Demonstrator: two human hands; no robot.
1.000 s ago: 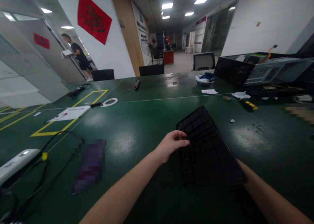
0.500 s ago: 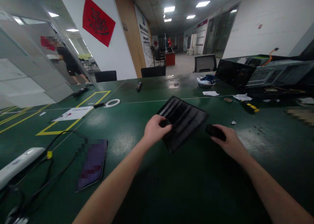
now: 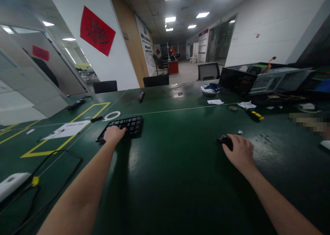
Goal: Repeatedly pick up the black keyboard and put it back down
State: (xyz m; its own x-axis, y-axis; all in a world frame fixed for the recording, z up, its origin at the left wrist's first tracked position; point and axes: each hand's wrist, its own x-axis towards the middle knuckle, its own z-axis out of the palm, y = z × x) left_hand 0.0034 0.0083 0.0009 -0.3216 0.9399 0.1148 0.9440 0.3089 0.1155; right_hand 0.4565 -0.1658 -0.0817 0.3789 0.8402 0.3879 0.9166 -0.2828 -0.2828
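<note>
My left hand [image 3: 114,134] is closed at the near side of a black gridded tray [image 3: 134,125], which lies at a slant on the green table at the left. The hand covers part of the grid. Its fingers are mostly hidden, while the thumb points right over the tray. My right hand [image 3: 239,150] curves around a small, dark rounded object [image 3: 227,142] at the right, close to the tabletop. Pale marks show on the object's far end; its exact kind cannot be made out.
A white ring of cable [image 3: 112,116] and a paper sheet [image 3: 67,129] lie near the tray. At far left is a white power strip [image 3: 14,183] with black cords. A yellow-black screwdriver [image 3: 255,114], a bowl [image 3: 210,92] and an opened computer case [image 3: 268,84] occupy the right.
My left hand has carried the tray left and lowered it onto the table. My right hand has brought the dark object down to the table. The phone-like slab at left is no longer visible.
</note>
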